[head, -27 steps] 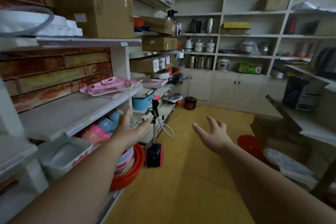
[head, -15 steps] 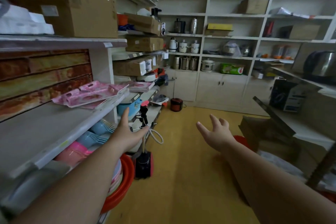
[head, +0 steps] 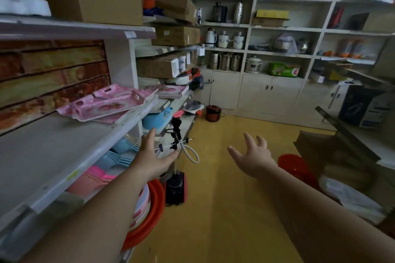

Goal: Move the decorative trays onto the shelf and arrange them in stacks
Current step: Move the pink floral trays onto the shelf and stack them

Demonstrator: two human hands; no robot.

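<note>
Reaching forward with both arms, the person holds nothing: the left hand is spread with straight fingers just in front of the shelf edge, and the right hand hangs over the yellow floor with its fingers fanned and loose. The pink decorative trays lie well ahead of the left hand on the grey shelf, an untidy pile with the upper ones tilted and skewed over the lower, one corner jutting past the front lip. A second, flatter group of pink trays sits on the next bay beyond the white upright.

These trays look thin, shallow and rigid, probably moulded plastic, so they should be light and stiff rather than floppy. Their glossy printed faces are likely slick, and loosely piled pieces may slide off one another if lifted from one side. Slot handles show near the short ends; the surest hold seems to be one hand at each end, fingers through or under the rims, keeping the pile level. Squaring the edges first would make a steadier stack.

Blue dustpans and pink ones crowd the shelf below, and a small camera stand rises close to the left fingertips, something to avoid knocking.
</note>
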